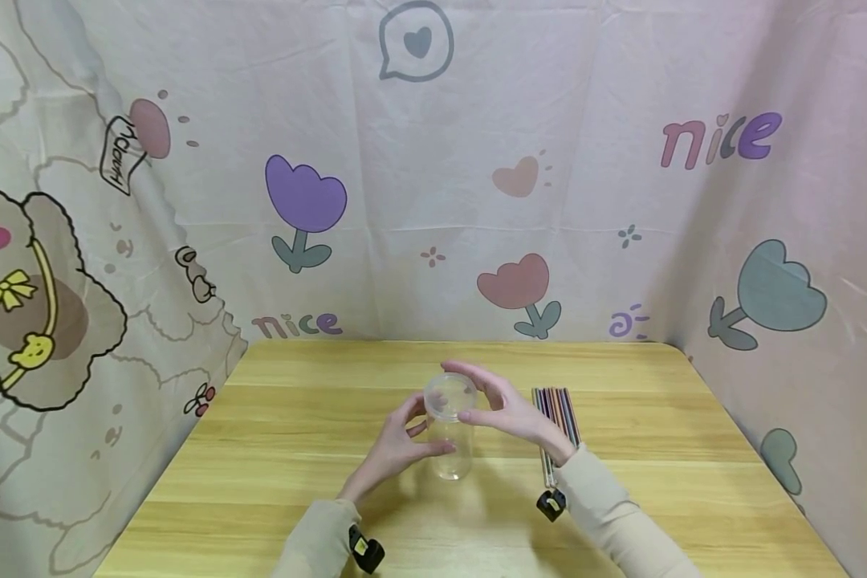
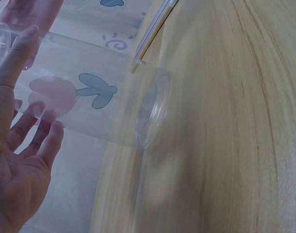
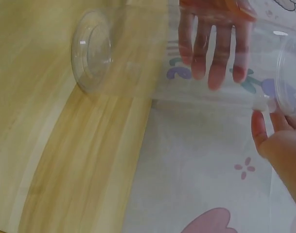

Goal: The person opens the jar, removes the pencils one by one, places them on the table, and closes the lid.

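A clear plastic jar (image 1: 453, 461) stands upright near the middle of the wooden table, its rounded top (image 1: 449, 390) facing up. My left hand (image 1: 396, 446) grips the jar's body from the left, thumb on the near side and fingers round the far side. From the right, my right hand (image 1: 507, 411) holds the jar at its top edge between thumb and fingers. Through the clear wall (image 3: 133, 58) in the right wrist view, the left fingers show spread along it. The jar has nothing inside, and its round base (image 2: 155, 111) is close to the tabletop.
A row of thin coloured pencils (image 1: 559, 413) lies on the table (image 1: 318, 417) right of the jar, partly hidden by the right wrist. A printed cloth (image 1: 405, 201) hangs behind the table and along both sides. Each wrist carries a small black camera (image 1: 365, 550).
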A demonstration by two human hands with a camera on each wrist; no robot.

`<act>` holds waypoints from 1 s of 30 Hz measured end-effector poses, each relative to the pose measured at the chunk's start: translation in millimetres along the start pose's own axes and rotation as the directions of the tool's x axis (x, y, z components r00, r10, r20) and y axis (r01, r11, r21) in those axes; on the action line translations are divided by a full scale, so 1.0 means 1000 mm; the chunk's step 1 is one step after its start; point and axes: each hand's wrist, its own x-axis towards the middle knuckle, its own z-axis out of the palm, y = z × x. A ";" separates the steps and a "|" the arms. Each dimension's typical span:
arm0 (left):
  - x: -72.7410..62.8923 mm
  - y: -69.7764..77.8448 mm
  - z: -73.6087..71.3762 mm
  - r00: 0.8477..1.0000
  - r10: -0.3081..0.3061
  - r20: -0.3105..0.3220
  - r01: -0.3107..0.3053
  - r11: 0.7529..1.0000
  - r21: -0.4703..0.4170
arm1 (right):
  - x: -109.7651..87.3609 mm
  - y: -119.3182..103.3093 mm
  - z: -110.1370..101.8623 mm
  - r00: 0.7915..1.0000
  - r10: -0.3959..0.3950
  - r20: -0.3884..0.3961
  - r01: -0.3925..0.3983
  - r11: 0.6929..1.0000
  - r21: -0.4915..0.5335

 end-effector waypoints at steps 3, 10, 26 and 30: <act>0.000 0.001 0.000 1.000 -0.004 0.001 0.004 1.000 0.003 | 0.000 0.002 -0.003 1.000 0.008 0.027 -0.008 1.000 0.005; 0.000 0.001 0.000 1.000 0.003 0.005 -0.003 1.000 0.001 | 0.002 0.003 0.001 0.993 0.006 -0.117 -0.022 0.990 -0.136; 0.001 0.003 0.000 1.000 -0.010 0.002 0.010 1.000 0.013 | 0.001 0.001 0.000 0.999 -0.014 -0.029 0.013 1.000 -0.012; 0.001 0.002 0.001 1.000 -0.015 0.000 0.015 1.000 0.016 | 0.001 0.002 0.003 0.995 0.005 -0.099 -0.010 0.999 -0.047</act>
